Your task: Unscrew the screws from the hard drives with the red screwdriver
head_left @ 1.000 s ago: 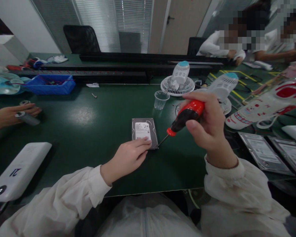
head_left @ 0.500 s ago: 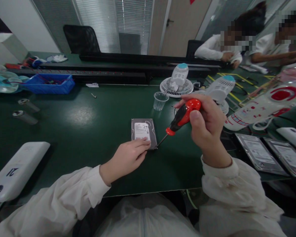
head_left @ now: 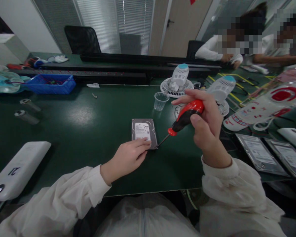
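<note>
A grey hard drive (head_left: 151,129) with a white label lies flat on the green table (head_left: 96,144). My left hand (head_left: 127,158) steadies the drive, fingers laid over its near part and covering some of the label. In my right hand (head_left: 207,123) is a red and black screwdriver (head_left: 184,119), gripped by its handle. The shaft slants down to the left, with its tip at the drive's near right corner. Whether the tip sits in a screw is too small to tell.
Beyond the drive stand a clear plastic cup (head_left: 160,101) and a white fan-like device (head_left: 180,79). To the right are a bottle (head_left: 263,107) and more hard drives (head_left: 259,151). A white device (head_left: 19,169), metal cylinders (head_left: 27,117) and a blue bin (head_left: 50,84) are at left.
My right hand has turned around the screwdriver handle, its fingers more stretched, and the handle leans slightly further right. The left hand and the hard drive keep their places.
</note>
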Motion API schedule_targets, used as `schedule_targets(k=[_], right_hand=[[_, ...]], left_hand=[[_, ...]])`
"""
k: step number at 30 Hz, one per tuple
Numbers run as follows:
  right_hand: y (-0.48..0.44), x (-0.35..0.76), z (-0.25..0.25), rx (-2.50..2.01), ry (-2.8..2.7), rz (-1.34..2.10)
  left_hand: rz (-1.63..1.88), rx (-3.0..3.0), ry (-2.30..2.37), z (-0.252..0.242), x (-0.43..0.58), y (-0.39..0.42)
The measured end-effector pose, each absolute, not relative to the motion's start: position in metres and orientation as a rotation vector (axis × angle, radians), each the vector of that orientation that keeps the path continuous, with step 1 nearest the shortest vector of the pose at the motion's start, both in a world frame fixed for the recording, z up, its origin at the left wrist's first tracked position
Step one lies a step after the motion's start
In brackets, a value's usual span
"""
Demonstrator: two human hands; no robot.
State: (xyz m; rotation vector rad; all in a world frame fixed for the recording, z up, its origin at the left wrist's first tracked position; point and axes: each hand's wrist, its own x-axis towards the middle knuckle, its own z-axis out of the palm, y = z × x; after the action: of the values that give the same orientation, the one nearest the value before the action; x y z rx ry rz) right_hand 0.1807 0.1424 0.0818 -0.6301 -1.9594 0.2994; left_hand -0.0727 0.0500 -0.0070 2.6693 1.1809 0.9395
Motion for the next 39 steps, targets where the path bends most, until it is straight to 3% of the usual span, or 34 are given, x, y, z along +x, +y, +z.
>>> schedule_targets(k=[5, 12, 18, 24, 30, 36, 39], right_hand=[[0.146, 0.180, 0.085, -0.461, -1.881, -0.004], [0.140, 0.178, 0.086, -0.441, -2.002, 0.283], [0.146, 0.177, 0.084, -0.450, -1.896, 0.020], [0.146, 0.175, 0.079, -0.402, -1.952, 0.333], [0.139, 0.174, 0.090, -0.541, -1.855, 0.044], [0.137, 0.170, 0.091, -0.544, -1.846, 0.156], [0.138, 0.172, 0.091, -0.522, -1.852, 0.052]], left_hand=[[0.941, 2.665, 1.184, -0.007, -0.072, 0.050], [0.966, 2.650, 1.184, -0.007, -0.072, 0.050], [0.944, 2.651, 1.187, -0.008, -0.072, 0.050], [0.951, 2.650, 1.181, -0.009, -0.072, 0.050], [0.934, 2.653, 1.196, -0.008, -0.072, 0.050], [0.940, 2.661, 1.182, -0.007, -0.072, 0.050], [0.940, 2.660, 1.182, -0.006, -0.072, 0.050]])
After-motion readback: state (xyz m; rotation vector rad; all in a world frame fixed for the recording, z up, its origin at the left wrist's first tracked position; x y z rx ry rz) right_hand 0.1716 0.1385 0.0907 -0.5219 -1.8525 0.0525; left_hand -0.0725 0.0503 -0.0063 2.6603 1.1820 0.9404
